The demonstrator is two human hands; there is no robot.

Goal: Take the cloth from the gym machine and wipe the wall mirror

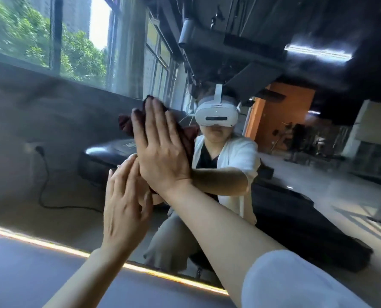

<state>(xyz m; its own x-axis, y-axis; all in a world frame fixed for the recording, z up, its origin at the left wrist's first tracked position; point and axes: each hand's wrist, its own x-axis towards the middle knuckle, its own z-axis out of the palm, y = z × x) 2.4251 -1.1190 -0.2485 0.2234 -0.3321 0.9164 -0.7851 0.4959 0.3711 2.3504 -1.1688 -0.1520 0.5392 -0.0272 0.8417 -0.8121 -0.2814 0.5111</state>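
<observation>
The wall mirror (51, 134) fills most of the head view, tilted. A dark red cloth (125, 124) lies flat against its glass. My right hand (158, 147) presses the cloth onto the mirror with straight fingers, and most of the cloth is hidden behind the palm. My left hand (124, 196) is flat on the glass just below and to the left, fingers straight, touching the heel of the right hand. The mirror reflects a person in a white headset with an arm stretched toward the glass.
A glowing light strip (40, 241) runs along the mirror's lower edge, with grey floor or wall below it. The reflection shows windows (74, 41) with trees, a dark gym machine (100, 156), a wall socket with a black cable (43, 181), and an orange wall (283, 112).
</observation>
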